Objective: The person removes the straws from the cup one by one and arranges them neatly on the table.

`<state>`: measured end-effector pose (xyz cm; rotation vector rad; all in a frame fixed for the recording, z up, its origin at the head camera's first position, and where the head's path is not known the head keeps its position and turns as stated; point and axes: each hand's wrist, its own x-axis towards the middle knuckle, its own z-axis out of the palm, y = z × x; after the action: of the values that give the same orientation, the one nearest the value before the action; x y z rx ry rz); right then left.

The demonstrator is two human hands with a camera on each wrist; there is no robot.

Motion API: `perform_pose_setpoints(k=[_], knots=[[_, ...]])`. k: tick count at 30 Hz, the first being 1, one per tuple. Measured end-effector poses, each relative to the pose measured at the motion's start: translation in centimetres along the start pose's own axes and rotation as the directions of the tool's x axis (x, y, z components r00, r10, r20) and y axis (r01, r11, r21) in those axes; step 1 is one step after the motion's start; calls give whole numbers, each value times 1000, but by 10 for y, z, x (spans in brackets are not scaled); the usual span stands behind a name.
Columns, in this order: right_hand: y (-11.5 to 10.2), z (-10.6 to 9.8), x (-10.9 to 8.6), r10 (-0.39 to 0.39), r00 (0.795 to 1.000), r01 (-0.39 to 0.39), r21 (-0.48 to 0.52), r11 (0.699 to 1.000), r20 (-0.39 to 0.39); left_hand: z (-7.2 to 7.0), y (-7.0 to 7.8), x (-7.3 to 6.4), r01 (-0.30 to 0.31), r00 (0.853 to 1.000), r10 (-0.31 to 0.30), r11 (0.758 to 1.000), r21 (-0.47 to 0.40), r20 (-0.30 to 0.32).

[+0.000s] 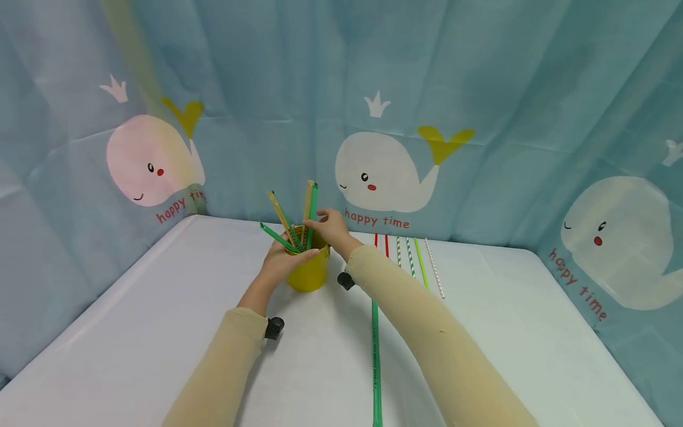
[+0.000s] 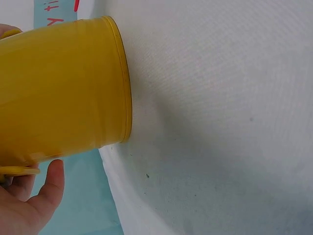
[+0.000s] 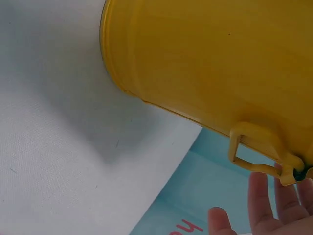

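Observation:
A yellow bucket (image 1: 308, 274) stands on the table, holding several long green and tan sticks with slanted ends. My left hand (image 1: 278, 261) grips the bucket from its left side, thumb along the front rim, other fingers partly hidden behind. At the rim's right side is my right hand (image 1: 333, 230), its thumb and forefinger around an upright green stick (image 1: 313, 207) beside a tan one. A thinner green stick (image 1: 274, 234) leans left. In the left wrist view the bucket (image 2: 58, 88) fills the left side. A small yellow side loop (image 3: 254, 147) shows near the fingers in the right wrist view.
A long green strip (image 1: 376, 356) with printing lies on the white table (image 1: 315, 367), partly behind my right forearm. Several thin sticks, among them a light green one (image 1: 421, 262) and a white speckled one (image 1: 434, 268), lie in a row. Behind hangs a blue whale-print curtain (image 1: 277, 89).

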<state>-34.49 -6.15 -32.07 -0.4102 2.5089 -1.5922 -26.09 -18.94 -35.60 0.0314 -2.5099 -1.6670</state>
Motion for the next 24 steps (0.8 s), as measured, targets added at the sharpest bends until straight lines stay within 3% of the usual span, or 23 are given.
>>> perform_pose_setpoints(k=[8, 16, 24], knots=[[3, 2, 6, -41, 999, 40, 54, 998, 17, 0, 2, -1, 14, 1000, -14, 1000, -5, -3], [4, 4, 5, -78, 997, 78, -6, 997, -16, 0, 3, -2, 31, 1000, -31, 1000, -5, -6], [13, -10, -6, -91, 995, 90, -20, 996, -31, 0, 0, -2, 62, 998, -62, 998, -31, -22]])
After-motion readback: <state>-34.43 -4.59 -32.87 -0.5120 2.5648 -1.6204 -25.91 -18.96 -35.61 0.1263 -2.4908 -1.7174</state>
